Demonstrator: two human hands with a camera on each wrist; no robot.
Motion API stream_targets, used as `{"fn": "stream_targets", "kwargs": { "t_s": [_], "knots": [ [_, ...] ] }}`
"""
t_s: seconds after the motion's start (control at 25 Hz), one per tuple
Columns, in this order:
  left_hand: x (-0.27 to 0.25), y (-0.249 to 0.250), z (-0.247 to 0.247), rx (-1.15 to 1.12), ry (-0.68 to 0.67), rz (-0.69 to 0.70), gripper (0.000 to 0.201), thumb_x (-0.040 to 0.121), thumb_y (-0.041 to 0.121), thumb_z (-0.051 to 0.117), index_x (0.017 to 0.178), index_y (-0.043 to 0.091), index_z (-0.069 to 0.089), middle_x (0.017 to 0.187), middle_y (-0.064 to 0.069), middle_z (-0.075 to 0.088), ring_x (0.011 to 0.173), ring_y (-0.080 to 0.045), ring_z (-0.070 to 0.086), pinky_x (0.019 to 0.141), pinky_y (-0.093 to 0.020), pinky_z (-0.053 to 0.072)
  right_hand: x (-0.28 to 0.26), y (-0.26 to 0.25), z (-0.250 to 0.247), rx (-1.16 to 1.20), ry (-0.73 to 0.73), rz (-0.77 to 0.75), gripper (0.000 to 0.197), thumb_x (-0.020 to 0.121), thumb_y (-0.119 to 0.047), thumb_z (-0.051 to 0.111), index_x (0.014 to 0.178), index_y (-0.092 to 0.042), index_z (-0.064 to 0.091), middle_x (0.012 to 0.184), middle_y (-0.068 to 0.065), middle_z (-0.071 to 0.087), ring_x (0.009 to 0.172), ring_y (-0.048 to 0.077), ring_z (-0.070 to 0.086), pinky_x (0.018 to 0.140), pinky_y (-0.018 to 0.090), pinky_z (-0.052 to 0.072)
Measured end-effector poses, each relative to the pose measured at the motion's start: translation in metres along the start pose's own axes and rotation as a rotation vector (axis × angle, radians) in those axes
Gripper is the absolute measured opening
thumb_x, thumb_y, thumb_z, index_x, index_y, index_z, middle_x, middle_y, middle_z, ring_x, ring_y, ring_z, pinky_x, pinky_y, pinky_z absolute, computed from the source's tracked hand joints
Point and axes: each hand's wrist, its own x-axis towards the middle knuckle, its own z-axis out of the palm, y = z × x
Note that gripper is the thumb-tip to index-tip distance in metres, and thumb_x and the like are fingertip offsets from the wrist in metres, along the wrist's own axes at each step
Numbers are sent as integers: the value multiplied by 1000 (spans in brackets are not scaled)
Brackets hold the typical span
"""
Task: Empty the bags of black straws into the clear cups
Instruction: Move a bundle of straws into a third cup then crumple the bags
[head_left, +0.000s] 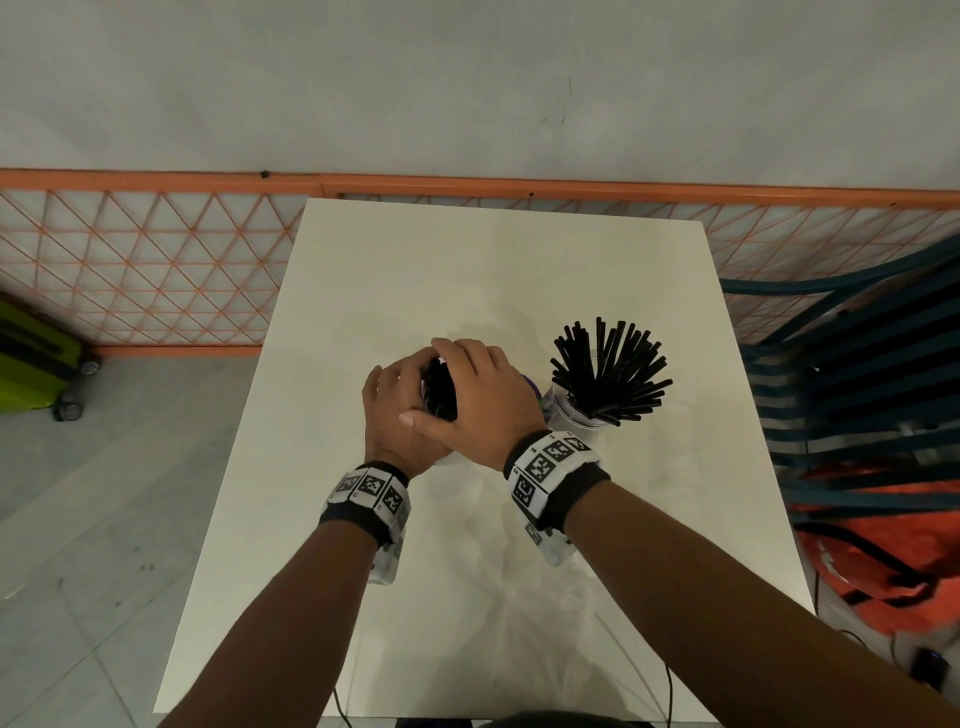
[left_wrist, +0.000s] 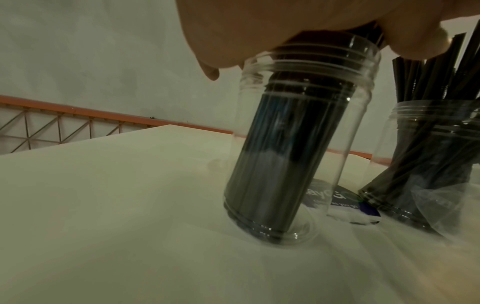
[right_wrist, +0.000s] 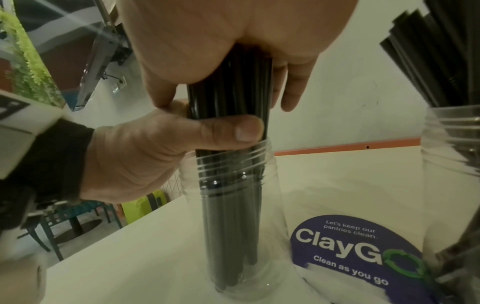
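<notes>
A tight bundle of black straws (head_left: 440, 387) stands in a clear cup (right_wrist: 272, 205) at the middle of the white table (head_left: 467, 260). The straws' lower ends reach the cup's bottom (left_wrist: 270, 205). My left hand (head_left: 400, 410) grips the bundle just above the rim, its thumb (right_wrist: 221, 131) across the front. My right hand (head_left: 478, 395) holds the bundle's top from above, fingers curled round it. To the right, a second clear cup (head_left: 576, 410) holds several black straws (head_left: 610, 364) fanned outward.
A purple round "ClayGo" sticker (right_wrist: 350, 242) lies on the table between the cups. Crumpled clear plastic (left_wrist: 446, 205) sits by the second cup. A teal chair (head_left: 857, 374) and orange bag (head_left: 857, 561) stand right of the table, an orange lattice fence (head_left: 156, 270) behind.
</notes>
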Motion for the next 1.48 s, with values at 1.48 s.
{"fn": "stream_targets", "kwargs": {
  "t_s": [1.48],
  "knots": [
    [40,116,110,-291,-227,44,127,38,73,87,144,25,36,137,7,57,127,-19,56,105,-46,48,-62,172,-95,454,-48,410,73,91,-66,40,150,-27,24,150,5,37,132,22,44,110,39,37]
  ]
}}
